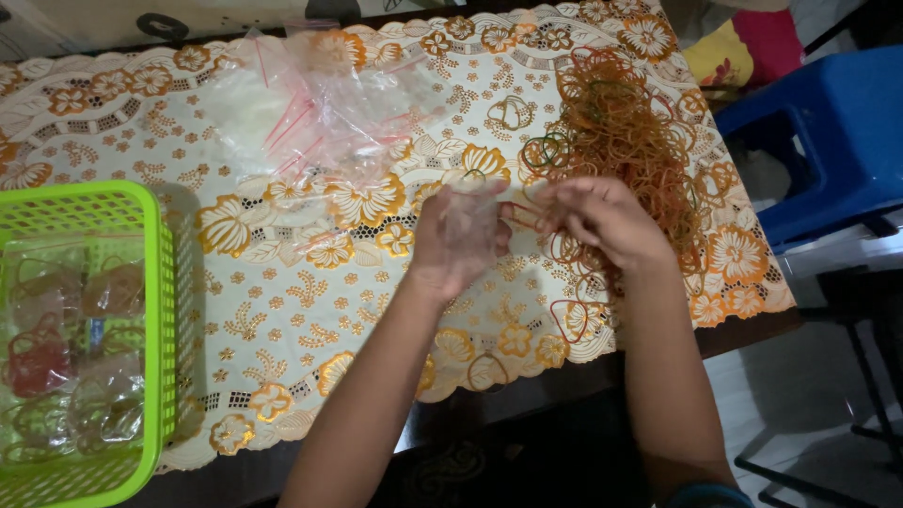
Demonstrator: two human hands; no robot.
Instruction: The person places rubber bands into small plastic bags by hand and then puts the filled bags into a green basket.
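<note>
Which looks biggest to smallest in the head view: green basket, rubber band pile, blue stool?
1. green basket, though nearest the camera and cut off
2. rubber band pile
3. blue stool, partly cropped, so close to the pile

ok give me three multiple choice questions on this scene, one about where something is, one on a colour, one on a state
1. Where is the pile of rubber bands?
A. inside the basket
B. on the cloth at the table's right end
C. on the blue stool

2. What colour is the basket?
A. bright green
B. red
C. white

3. What is the left hand doing?
A. lying flat on the cloth
B. gripping the basket rim
C. holding a small clear bag

Answers:
1. B, the tangled bands lie on the flowered tablecloth beyond the right hand.
2. A, its mesh walls are lime green, at the picture's left edge.
3. C, the fingers are closed round a see-through bag, while the right hand pinches rubber bands beside it.
</note>
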